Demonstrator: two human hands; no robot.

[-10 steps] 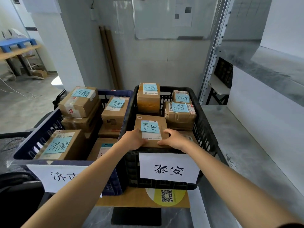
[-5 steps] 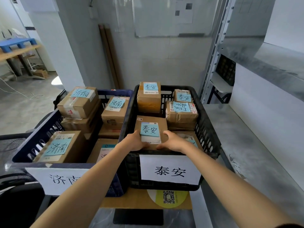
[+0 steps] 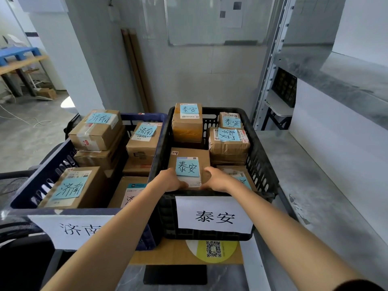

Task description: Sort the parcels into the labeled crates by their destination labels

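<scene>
Drawn slightly closer together since the earlier frame, left hand (image 3: 170, 181) and right hand (image 3: 218, 179) hold the 泰安 parcel (image 3: 189, 153), fingers (image 3: 180, 184) clamped on its near edge, inside the black crate (image 3: 260, 160).

parcel (image 3: 189, 152) perhaps settled lower in crate (image 3: 260, 164), hands (image 3: 170, 181) (image 3: 218, 179) closer

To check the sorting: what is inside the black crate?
The black crate holds five visible parcels with blue notes; four read 泰安. The left hand and right hand grip the front parcel; the fifth note is half covered. Lower layers are hidden.
</scene>
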